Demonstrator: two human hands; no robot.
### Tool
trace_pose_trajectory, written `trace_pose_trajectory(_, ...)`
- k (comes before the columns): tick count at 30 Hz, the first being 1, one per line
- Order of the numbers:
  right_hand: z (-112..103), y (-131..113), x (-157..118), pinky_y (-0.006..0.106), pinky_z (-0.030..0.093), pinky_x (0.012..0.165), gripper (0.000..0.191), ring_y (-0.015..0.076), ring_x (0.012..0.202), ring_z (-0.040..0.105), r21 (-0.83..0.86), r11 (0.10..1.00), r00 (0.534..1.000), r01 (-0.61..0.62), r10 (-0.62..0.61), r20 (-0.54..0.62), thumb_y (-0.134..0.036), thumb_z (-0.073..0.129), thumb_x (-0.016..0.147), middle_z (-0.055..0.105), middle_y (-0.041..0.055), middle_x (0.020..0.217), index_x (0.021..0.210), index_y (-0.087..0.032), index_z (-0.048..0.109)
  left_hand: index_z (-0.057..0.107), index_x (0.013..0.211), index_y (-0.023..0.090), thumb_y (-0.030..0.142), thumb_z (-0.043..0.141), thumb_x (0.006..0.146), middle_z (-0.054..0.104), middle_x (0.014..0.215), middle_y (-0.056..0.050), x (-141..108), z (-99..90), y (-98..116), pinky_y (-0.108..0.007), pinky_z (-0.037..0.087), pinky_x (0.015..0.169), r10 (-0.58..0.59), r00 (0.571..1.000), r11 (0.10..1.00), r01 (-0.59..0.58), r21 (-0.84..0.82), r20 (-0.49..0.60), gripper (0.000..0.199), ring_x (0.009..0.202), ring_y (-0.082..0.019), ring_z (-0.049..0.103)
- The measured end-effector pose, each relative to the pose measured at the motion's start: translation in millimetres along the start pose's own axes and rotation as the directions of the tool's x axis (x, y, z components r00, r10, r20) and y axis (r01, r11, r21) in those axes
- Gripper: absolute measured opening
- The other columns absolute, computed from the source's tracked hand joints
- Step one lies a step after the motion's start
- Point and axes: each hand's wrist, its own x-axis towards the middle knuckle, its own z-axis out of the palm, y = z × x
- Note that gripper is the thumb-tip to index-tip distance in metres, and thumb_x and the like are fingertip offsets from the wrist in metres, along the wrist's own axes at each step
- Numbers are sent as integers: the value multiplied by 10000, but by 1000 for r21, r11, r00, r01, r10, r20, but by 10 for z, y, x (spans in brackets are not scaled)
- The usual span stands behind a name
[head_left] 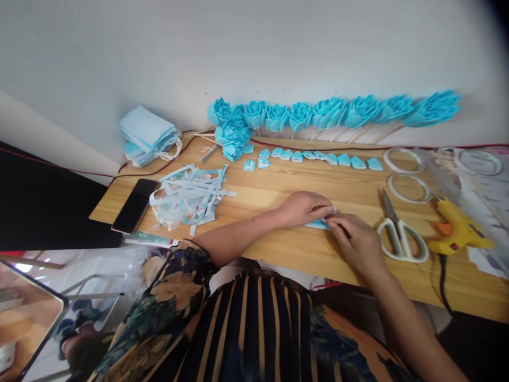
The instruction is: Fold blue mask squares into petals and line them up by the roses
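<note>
Both hands meet over the front part of the wooden table (262, 233). A small blue piece of mask-like fabric (317, 224) lies under my left hand (304, 208), whose fingers are closed on its far edge. My right hand (358, 244) pinches the right end of the same piece, its thumb and fingertips together. The fingers hide much of the fabric. Just right of my right hand lie white-handled scissors (401, 239), blades slightly apart and pointing away. Behind the hands runs a row of folded blue pieces (332, 158).
Blue fabric flowers (300, 115) on sticks lean along the wall. Cut strips (186, 196), a phone (135, 206) and stacked face masks (147, 130) are on the left. On the right are two tape rolls (403, 160) and a yellow glue gun (459, 228) with a cord.
</note>
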Motion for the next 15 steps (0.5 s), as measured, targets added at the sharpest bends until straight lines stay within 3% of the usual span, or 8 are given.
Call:
trace_pose_trajectory(6, -6, 0, 10, 394, 538, 800, 160, 250, 880, 694, 20, 998, 998, -57, 57, -14, -283, 506, 945, 739, 69, 946, 951, -265, 665, 711, 986, 167, 353, 454, 989, 746, 1021, -97, -5, -4, -37, -286, 446, 850, 66, 998, 997, -66, 44, 20, 318, 961, -195, 658)
trace_pose_trajectory(11, -23, -69, 24, 375, 542, 791, 174, 235, 854, 696, 121, 962, 969, -245, 248, -15, -345, 540, 919, 749, 56, 939, 914, -256, 690, 717, 950, 173, 377, 445, 990, 745, 952, -90, -16, -13, -36, -295, 452, 840, 61, 998, 998, -61, 15, 15, 342, 913, -190, 657)
trace_pose_trajectory(15, -14, -62, 19, 306, 517, 684, 196, 188, 742, 666, 260, 892, 925, -368, 380, 5, -355, 551, 894, 743, 30, 858, 908, -220, 692, 721, 941, 161, 400, 380, 1004, 744, 935, -84, -16, -26, -47, -291, 460, 807, 24, 1000, 999, -25, -26, -19, 421, 878, -186, 653)
